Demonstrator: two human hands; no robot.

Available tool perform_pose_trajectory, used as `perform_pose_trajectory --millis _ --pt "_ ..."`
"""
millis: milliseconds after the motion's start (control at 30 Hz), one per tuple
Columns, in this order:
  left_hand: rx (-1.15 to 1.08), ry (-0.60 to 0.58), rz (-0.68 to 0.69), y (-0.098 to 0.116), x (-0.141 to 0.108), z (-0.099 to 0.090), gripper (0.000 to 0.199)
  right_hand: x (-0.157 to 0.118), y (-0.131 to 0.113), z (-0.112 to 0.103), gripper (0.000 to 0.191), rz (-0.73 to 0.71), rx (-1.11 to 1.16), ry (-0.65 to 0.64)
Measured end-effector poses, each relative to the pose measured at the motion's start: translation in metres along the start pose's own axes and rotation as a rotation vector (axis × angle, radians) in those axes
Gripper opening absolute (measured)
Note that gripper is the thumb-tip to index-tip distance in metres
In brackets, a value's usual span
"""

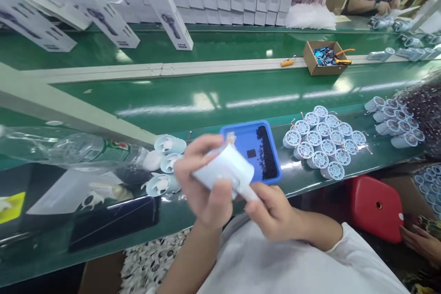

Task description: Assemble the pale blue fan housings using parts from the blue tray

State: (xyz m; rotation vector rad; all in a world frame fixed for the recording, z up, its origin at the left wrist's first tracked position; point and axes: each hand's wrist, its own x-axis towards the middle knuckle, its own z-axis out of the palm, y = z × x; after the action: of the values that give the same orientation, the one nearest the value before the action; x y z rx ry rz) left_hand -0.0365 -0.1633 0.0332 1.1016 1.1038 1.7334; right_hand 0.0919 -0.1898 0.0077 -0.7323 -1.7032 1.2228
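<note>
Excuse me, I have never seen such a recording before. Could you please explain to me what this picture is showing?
There is no robot here: two bare hands do the work. The one picture comes from a camera worn on the person's head, looking forward and down.

The left hand holds a pale cup. The fingers of the right hand grip a narrow piece at its lower end; blur hides whether the two are joined.

On the green bench, just beyond the hands, is a blue tray with small dark pieces and a few pale ones. To the right stand rows of similar cups; to the left are a few more cups and a clear bottle.
</note>
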Motion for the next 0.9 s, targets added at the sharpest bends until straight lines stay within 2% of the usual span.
perform_pose_trajectory --millis 100,167,233,267,300,367,433,467,567,700,733,867,900 --pt "-0.018 -0.148 -0.070 -0.014 0.021 0.002 0.042 0.001 0.012 -0.014 0.027 0.171 -0.070 0.058" --pt "0.046 -0.144 -0.154 -0.019 0.034 0.006 0.047 -0.005 0.023 -0.027 0.032 0.286 -0.067 0.147" --pt "0.200 -0.106 -0.134 -0.025 0.039 0.013 0.056 -0.014 0.031 -0.042 0.040 0.357 0.009 0.364" --pt "0.308 -0.164 -0.135 -0.028 0.039 0.018 0.057 -0.018 0.033 -0.050 0.043 0.362 0.061 0.499" --pt "0.424 -0.280 -0.145 -0.033 0.036 0.025 0.055 -0.023 0.033 -0.059 0.044 0.347 0.106 0.628" --pt "0.632 -0.590 -0.134 -0.046 0.028 0.042 0.042 -0.030 0.028 -0.075 0.044 0.274 0.143 0.825" --pt "0.777 -0.824 -0.055 -0.062 0.017 0.059 0.033 -0.034 0.019 -0.086 0.041 0.201 0.124 0.927" --pt "0.835 -0.870 -0.011 -0.070 0.013 0.066 0.034 -0.036 0.014 -0.090 0.039 0.176 0.108 0.952" --pt "0.985 -0.857 0.058 -0.089 0.003 0.079 0.032 -0.040 0.008 -0.094 0.038 0.159 0.084 0.955" --pt "1.140 -0.867 0.125 -0.096 -0.003 0.078 0.016 -0.043 0.017 -0.092 0.037 0.210 0.112 0.892" --pt "1.169 -0.874 0.145 -0.096 -0.004 0.077 0.019 -0.043 0.019 -0.092 0.038 0.220 0.118 0.877" --pt "1.241 -0.941 0.211 -0.093 -0.008 0.078 0.051 -0.038 0.025 -0.088 0.040 0.239 0.123 0.835" --pt "1.261 -0.957 0.217 -0.093 -0.008 0.079 0.053 -0.036 0.025 -0.086 0.041 0.239 0.124 0.827"
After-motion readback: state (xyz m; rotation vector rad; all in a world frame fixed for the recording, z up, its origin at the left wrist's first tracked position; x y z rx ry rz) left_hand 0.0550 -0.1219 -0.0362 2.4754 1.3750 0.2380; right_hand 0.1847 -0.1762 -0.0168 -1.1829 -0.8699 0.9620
